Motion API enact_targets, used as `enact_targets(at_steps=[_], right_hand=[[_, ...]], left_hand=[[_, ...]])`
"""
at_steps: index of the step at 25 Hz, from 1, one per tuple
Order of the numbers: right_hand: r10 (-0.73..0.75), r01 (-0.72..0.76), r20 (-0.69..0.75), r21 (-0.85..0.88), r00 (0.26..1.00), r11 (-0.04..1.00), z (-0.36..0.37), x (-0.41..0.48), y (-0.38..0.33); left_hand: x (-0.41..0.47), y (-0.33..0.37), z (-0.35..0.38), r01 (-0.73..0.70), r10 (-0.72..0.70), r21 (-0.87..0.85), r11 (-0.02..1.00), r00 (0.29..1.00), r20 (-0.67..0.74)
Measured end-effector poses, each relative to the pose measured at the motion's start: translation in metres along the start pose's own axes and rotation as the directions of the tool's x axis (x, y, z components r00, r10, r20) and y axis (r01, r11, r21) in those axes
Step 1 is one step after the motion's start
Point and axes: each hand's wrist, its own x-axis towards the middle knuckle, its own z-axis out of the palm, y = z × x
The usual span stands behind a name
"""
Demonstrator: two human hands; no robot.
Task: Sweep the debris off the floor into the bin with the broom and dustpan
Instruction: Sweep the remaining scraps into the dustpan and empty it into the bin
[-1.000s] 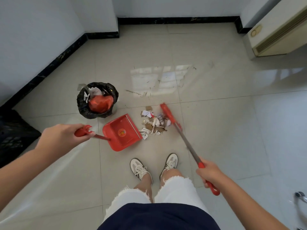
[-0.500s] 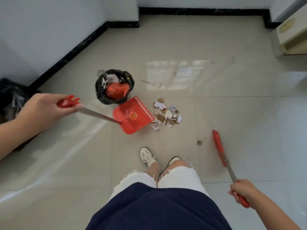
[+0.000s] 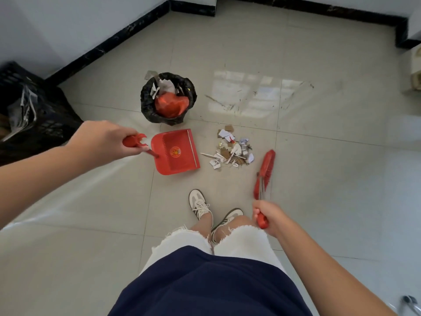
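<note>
Head camera, looking down past a navy top (image 3: 205, 281) and frayed white shorts (image 3: 241, 242) to a pale tiled floor (image 3: 330, 190). The person stands with both arms out. The left hand (image 3: 102, 142) is curled round the red grip of the dustpan (image 3: 175, 152), fingers wrapped over it with the forked end of the grip poking out past the knuckles. The pan itself sits low over the tiles with its open edge turned to the right, towards the debris (image 3: 232, 151) — a small heap of torn white paper, bits of brown card and thin sticks lying just beside that edge, a narrow strip of bare tile between them. Nothing is in the pan.

The right hand (image 3: 271, 215) is clenched on the red end of the broom (image 3: 265, 169) handle. The red brush head hangs on the far right side of the heap, near it but not in it; it is blurred, and I cannot tell whether the bristles touch the floor.

The bin (image 3: 168, 99), lined with a black bag, stands just beyond the dustpan, already holding a red bag and crumpled white paper. A pair of white sneakers (image 3: 200, 205) is planted below the heap, one foot ahead of the other. A black crate (image 3: 29, 106) sits against the white wall on the left, and a black skirting board (image 3: 114, 39) runs along the base of the walls.
</note>
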Motion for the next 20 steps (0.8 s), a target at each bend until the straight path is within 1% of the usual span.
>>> enact_targets(at_steps=[3,5,8,10,12,14,17,20], right_hand=[[-0.021,0.022,0.002,-0.081,1.0,0.996,0.011,-0.009,-0.015],[-0.023,0.026,0.019,-0.201,1.0,0.979,0.014,-0.015,-0.021],[-0.063,0.07,0.032,-0.467,0.998,0.881,0.012,-0.023,-0.013],[-0.071,0.081,0.04,-0.545,0.997,0.834,0.01,-0.026,-0.003],[-0.076,0.091,0.05,-0.582,0.996,0.808,0.009,-0.03,0.0],[-0.086,0.114,0.075,-0.588,0.993,0.801,0.011,-0.037,-0.004],[-0.094,0.168,0.153,-0.604,0.984,0.779,0.021,-0.053,-0.016],[-0.073,0.196,0.224,-0.598,0.972,0.777,0.026,-0.071,-0.025]], left_hand=[[0.018,0.011,0.019,-0.067,0.068,0.018,0.998,0.997,-0.047],[0.031,0.021,0.035,-0.11,0.112,0.034,0.993,0.991,-0.068],[0.048,0.034,0.053,-0.135,0.137,0.021,0.991,0.985,-0.101],[0.058,0.046,0.058,-0.154,0.152,-0.011,0.988,0.981,-0.118],[0.067,0.058,0.058,-0.179,0.171,-0.05,0.983,0.976,-0.134],[0.075,0.066,0.055,-0.177,0.168,-0.076,0.981,0.979,-0.114],[0.079,0.066,0.055,-0.156,0.148,-0.085,0.984,0.985,-0.091],[0.077,0.062,0.056,-0.156,0.147,-0.088,0.984,0.984,-0.1]])
